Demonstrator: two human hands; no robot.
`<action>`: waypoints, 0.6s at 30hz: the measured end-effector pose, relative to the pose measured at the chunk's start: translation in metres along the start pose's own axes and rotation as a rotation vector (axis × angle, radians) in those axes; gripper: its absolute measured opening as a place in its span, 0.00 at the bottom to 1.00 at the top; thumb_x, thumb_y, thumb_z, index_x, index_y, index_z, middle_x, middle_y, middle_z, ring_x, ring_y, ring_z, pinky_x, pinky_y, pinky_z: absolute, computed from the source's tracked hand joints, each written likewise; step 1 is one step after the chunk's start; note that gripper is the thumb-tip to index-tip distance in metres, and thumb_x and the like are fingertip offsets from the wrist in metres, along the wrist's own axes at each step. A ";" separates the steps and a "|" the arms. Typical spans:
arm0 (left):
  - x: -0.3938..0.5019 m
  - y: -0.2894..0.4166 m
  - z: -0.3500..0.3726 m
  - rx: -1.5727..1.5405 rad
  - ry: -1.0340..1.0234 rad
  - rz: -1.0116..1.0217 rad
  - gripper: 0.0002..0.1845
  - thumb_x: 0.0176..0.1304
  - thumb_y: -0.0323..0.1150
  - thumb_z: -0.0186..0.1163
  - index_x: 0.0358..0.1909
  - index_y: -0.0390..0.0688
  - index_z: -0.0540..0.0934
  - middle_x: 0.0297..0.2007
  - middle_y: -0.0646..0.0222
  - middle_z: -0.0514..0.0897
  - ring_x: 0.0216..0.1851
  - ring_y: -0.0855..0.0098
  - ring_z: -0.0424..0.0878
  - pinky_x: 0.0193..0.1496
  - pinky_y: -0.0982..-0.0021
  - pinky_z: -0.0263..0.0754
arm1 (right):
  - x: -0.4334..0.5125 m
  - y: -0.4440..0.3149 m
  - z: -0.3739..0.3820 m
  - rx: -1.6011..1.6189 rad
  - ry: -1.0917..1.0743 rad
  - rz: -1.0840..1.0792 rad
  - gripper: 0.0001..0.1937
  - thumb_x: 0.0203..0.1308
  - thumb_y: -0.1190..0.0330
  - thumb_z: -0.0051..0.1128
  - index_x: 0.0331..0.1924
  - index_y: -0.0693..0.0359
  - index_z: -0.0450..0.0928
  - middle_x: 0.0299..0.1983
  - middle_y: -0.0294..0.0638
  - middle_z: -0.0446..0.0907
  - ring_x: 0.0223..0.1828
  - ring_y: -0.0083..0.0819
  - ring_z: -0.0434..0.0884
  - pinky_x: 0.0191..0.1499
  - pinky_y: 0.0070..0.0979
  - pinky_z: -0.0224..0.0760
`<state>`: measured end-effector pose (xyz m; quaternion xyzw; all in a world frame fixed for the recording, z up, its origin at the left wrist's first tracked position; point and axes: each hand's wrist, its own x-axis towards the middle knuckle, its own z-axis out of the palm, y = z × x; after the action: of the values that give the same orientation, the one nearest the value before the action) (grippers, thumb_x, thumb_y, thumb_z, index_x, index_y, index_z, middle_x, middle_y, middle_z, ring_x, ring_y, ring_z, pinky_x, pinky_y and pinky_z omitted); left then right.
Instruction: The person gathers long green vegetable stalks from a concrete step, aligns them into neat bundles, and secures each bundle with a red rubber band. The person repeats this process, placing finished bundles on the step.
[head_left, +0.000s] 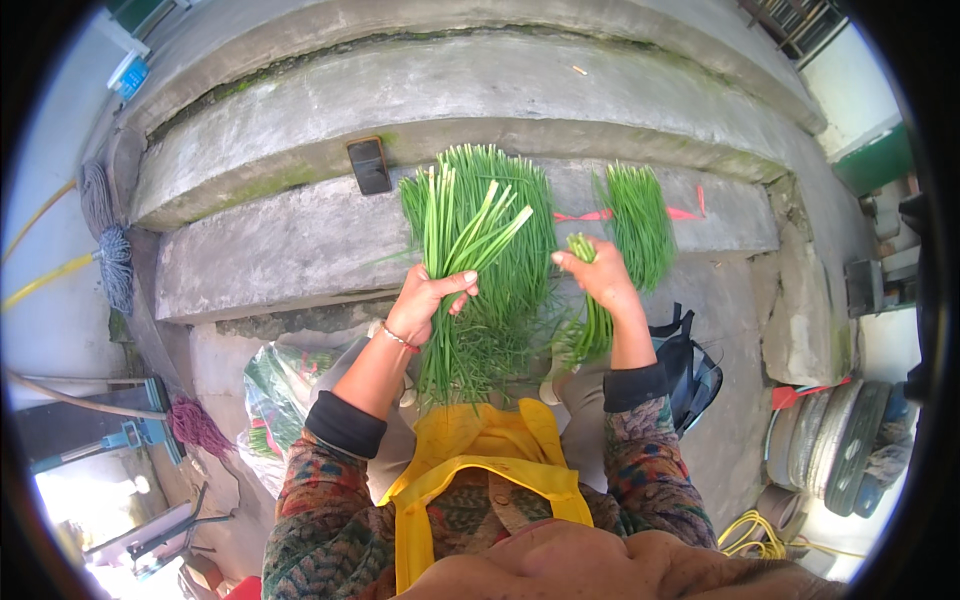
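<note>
My left hand (433, 298) grips a loose bunch of long green stalks with pale cut ends (448, 225), probably garlic chives, the ends fanned upward. A smaller bunch of the same stalks (594, 322) is in my right hand (598, 274), its tips hanging down. Behind and below my left hand, a large pile of the greens (517, 202) lies on the concrete step and spills over its edge. Farther right, a separate bundle (637, 217) lies across a pink ribbon (682, 214) on the same step. A yellow apron (487, 435) covers my lap.
A smartphone (368, 166) lies on the step, left of the pile. Beside my left leg stands a clear plastic bag (281, 382) holding greens; a dark backpack (688, 375) sits at the right. Mops (115, 262) hang at the left. More concrete steps (480, 82) rise ahead.
</note>
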<state>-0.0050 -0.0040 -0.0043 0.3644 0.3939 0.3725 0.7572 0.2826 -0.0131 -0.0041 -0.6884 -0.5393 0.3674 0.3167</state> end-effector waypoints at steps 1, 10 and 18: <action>0.000 0.000 -0.001 -0.013 -0.004 -0.003 0.08 0.59 0.30 0.67 0.36 0.36 0.81 0.26 0.64 0.83 0.19 0.77 0.73 0.23 0.75 0.65 | 0.001 -0.001 0.004 0.070 0.004 -0.020 0.10 0.59 0.68 0.66 0.39 0.65 0.81 0.21 0.30 0.75 0.18 0.16 0.69 0.22 0.20 0.63; -0.005 0.000 0.008 0.039 -0.080 -0.094 0.11 0.59 0.29 0.67 0.42 0.36 0.81 0.30 0.63 0.85 0.22 0.78 0.76 0.23 0.77 0.67 | -0.009 -0.051 0.033 0.846 -0.095 0.176 0.09 0.61 0.70 0.64 0.41 0.64 0.77 0.18 0.30 0.70 0.17 0.22 0.69 0.23 0.24 0.65; -0.002 0.004 0.003 -0.282 -0.148 -0.228 0.18 0.66 0.39 0.63 0.51 0.38 0.77 0.38 0.60 0.85 0.29 0.75 0.80 0.32 0.75 0.76 | -0.008 -0.042 0.032 0.782 0.040 0.054 0.10 0.60 0.66 0.66 0.36 0.63 0.77 0.19 0.33 0.73 0.19 0.23 0.72 0.24 0.24 0.65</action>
<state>-0.0038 -0.0048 0.0009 0.2341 0.3198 0.3078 0.8650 0.2328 -0.0102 0.0155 -0.5366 -0.3340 0.5400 0.5558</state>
